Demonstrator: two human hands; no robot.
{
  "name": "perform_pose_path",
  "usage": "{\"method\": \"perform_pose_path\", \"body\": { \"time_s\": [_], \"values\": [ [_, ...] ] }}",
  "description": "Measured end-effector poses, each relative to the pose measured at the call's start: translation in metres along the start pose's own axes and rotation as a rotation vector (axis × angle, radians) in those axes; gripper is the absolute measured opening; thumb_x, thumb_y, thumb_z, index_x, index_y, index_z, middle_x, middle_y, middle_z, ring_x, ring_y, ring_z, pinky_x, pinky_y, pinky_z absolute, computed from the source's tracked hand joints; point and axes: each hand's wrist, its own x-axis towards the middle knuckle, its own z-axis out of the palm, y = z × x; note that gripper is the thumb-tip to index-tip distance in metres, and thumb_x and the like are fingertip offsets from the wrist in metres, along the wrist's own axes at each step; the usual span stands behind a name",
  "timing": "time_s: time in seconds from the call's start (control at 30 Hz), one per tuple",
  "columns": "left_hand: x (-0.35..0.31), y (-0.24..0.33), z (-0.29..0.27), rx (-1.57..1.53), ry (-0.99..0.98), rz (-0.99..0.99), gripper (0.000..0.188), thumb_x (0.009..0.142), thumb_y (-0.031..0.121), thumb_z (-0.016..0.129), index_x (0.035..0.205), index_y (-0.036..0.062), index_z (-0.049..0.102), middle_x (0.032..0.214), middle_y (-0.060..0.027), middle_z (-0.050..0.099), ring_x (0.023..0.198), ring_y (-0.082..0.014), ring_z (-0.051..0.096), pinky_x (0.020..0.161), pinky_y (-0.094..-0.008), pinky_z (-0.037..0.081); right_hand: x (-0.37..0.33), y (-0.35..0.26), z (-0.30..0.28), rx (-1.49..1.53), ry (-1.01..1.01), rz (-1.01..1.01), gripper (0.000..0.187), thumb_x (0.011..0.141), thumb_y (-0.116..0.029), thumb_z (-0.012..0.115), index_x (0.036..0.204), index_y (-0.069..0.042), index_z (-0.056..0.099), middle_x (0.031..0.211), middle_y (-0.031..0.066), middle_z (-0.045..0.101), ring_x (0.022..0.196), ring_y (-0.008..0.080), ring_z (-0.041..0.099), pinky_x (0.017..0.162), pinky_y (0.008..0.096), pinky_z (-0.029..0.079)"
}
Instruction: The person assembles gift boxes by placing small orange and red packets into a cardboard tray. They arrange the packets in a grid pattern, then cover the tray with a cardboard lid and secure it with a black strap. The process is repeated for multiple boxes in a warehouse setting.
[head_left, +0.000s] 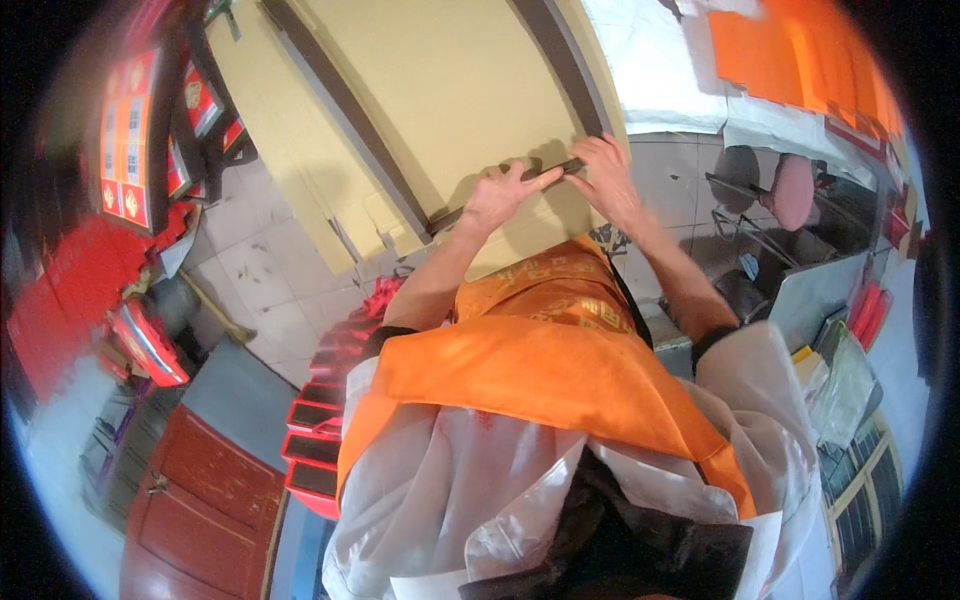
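Observation:
A large beige cardboard sheet [450, 90] lies in front of me, crossed by dark strips [345, 100]. My left hand [500, 195] rests flat on its near edge, fingers spread, pressing on a dark strip [568, 167] that runs along that edge. My right hand [605, 175] presses down on the same strip just to the right, fingers bent over it. An orange cloth with gold pattern [540, 330] hangs over my front, below both forearms.
Stacked red box lids [315, 440] stand at my lower left on a tiled floor [260, 280]. Red printed boxes [130, 150] fill the left side. Orange sheets [800, 50] lie at upper right. A metal chair with a pink seat [790, 190] stands right.

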Motion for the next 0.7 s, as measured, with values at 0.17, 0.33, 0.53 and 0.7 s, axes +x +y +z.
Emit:
{"method": "perform_pose_path", "body": {
  "time_s": [0.17,0.33,0.53,0.7],
  "values": [
    [0.004,-0.001,-0.005,-0.072,-0.093,0.009,0.077,0.079,0.004,0.050,0.134,0.0473,0.017,0.095,-0.0123,0.049,0.060,-0.0246,0.056,0.044,-0.0308,0.052,-0.112,0.023,0.055,0.697,0.374,0.994,0.039,0.088,-0.026,0.052,0.113,0.003,0.044,0.114,0.0148,0.050,0.106,0.0288,0.047,0.093,0.0392,0.037],
    [0.013,-0.007,-0.032,-0.223,-0.324,0.007,0.076,0.080,0.004,0.047,0.134,0.0474,0.016,0.107,-0.0153,0.046,0.076,-0.0325,0.059,0.057,-0.0336,0.055,-0.103,-0.006,0.011,1.415,-0.067,1.110,0.039,0.089,-0.023,0.049,0.114,0.006,0.046,0.115,0.0172,0.049,0.105,0.0301,0.049,0.089,0.0399,0.040],
    [0.018,-0.031,-0.037,-0.423,-0.307,0.195,0.064,0.085,0.008,0.034,0.134,0.0457,0.018,0.113,-0.0115,0.044,0.093,-0.0280,0.056,0.070,-0.0362,0.052,-0.048,-0.007,-0.005,-0.004,-0.193,0.001,0.040,0.083,-0.015,0.053,0.122,-0.007,0.045,0.121,0.0105,0.044,0.115,0.0244,0.041,0.103,0.0406,0.026],
    [0.026,-0.053,-0.001,-0.771,-0.654,0.036,0.050,0.089,0.020,0.036,0.136,0.0330,0.026,0.127,-0.0077,0.043,0.102,-0.0288,0.053,0.086,-0.0387,0.045,-0.029,-0.002,0.001,-0.286,-0.266,-0.213,0.062,0.073,-0.001,0.051,0.132,-0.011,0.033,0.131,0.0053,0.038,0.123,0.0211,0.033,0.108,0.0405,0.018]
  ]
}}
